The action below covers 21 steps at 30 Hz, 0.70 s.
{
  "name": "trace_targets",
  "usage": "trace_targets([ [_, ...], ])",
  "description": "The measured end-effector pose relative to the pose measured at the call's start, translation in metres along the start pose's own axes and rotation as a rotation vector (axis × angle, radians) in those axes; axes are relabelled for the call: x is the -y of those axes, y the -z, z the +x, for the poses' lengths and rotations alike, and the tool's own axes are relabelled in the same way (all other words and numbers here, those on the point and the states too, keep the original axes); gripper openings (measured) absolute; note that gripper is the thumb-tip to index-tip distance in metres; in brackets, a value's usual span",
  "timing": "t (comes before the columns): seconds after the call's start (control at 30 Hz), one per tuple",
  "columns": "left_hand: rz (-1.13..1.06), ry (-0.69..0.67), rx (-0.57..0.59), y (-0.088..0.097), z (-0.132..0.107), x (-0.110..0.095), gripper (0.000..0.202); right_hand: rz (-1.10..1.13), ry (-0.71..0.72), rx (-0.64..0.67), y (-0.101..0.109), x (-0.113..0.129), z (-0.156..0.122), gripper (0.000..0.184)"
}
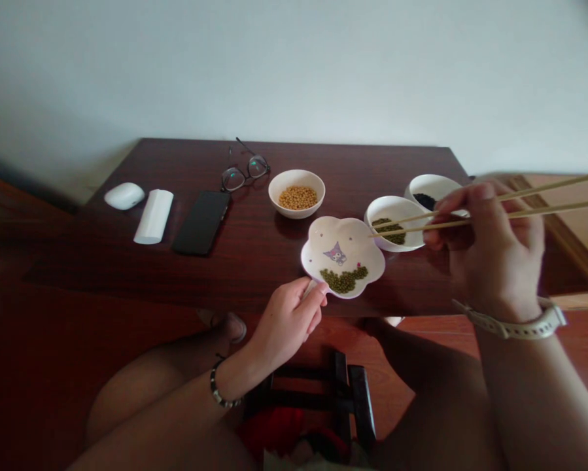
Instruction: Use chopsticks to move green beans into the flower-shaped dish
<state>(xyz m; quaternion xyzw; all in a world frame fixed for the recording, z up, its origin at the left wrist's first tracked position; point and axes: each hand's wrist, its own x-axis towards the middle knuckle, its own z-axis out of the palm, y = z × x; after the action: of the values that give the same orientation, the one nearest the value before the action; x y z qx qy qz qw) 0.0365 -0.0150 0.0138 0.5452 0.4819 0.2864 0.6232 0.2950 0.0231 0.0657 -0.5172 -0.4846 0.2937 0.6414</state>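
My left hand (pixel 286 320) pinches the near-left rim of a flower-shaped white plate (pixel 323 245) with a cartoon print, tilted toward me; green beans (pixel 343 279) lie piled at its near edge. My right hand (pixel 484 242) grips a pair of wooden chopsticks (pixel 470 210), whose tips reach into a small white bowl (pixel 396 208) holding green beans (pixel 389 229). Behind that bowl stands another white bowl (pixel 433 184) with dark seeds (pixel 425 200). A third white bowl (pixel 296 181) farther back holds yellow soybeans (pixel 298 197).
On the dark wooden table (pixel 254 255) lie glasses (pixel 244 171), a black phone (pixel 201 221), a white cylinder-like case (pixel 154 214) and a white mouse (pixel 123 195). A white wall stands behind. My knees and a dark stool frame (pixel 343 399) are below the table's near edge.
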Motion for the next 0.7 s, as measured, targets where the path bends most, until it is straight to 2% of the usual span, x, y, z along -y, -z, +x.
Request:
trace_targets([
  [0.13, 0.007, -0.015, 0.007, 0.000, 0.000, 0.001, 0.044, -0.016, -0.082, 0.276, -0.020, 0.001, -0.018, 0.035],
  [0.27, 0.000, -0.016, 0.013, 0.001, 0.000, 0.001, 0.043, -0.036, -0.139, 0.417, -0.030, -0.009, -0.026, 0.037],
  [0.4, -0.011, -0.007, 0.009, 0.001, -0.001, 0.001, 0.043, -0.061, -0.172, 0.464, -0.033, -0.017, -0.029, 0.037],
  [0.7, -0.019, -0.018, 0.003, 0.001, -0.001, 0.001, 0.043, -0.075, -0.179, 0.450, -0.034, -0.014, -0.030, 0.037],
])
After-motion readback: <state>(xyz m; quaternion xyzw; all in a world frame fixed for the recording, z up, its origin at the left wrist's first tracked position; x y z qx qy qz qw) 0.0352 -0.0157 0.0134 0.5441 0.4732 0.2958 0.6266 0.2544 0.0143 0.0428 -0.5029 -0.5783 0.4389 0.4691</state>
